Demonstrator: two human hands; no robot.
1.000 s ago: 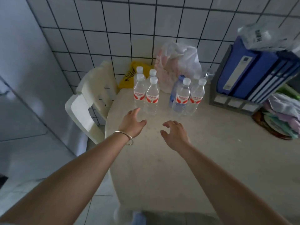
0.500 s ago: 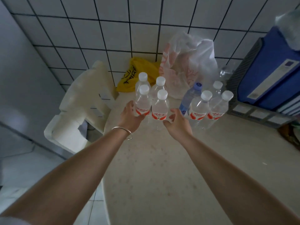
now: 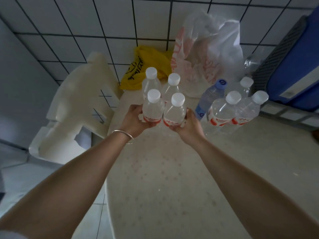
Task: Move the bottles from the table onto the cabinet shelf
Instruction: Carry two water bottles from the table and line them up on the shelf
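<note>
Nearest us, our two bare forearms run up from the bottom corners, their elbows cut off by the frame edge. They cross a pale speckled desk (image 3: 155,187) with a smooth, rounded left edge. A thin metal bangle (image 3: 123,135) circles the left wrist.

Our left hand (image 3: 133,121) has its grip closed around the near-left bottle (image 3: 152,107), fingers wrapped over the red label; the fingertips are hidden behind the bottle. Our right hand (image 3: 187,126) holds the near-right bottle (image 3: 175,112) in the same way, low on the body. We cannot tell whether either base is touching the desk, since the hands cover them.

Both are clear ribbed plastic with white screw caps and red-and-white labels, standing upright and touching each other. Just behind them two more of the same bottles (image 3: 170,83) stand, largely hidden. To the right is a second cluster (image 3: 233,109) of clear bottles, with one blue-capped bottle (image 3: 211,95) among them.

Farther off, a crumpled yellow bag (image 3: 146,66) and a translucent white bag (image 3: 207,52) with faded red print lean on the tiled wall (image 3: 86,23). A cream moulded plastic chair (image 3: 77,104) sits left of the desk. A blue box (image 3: 296,69) is cut off at right.
</note>
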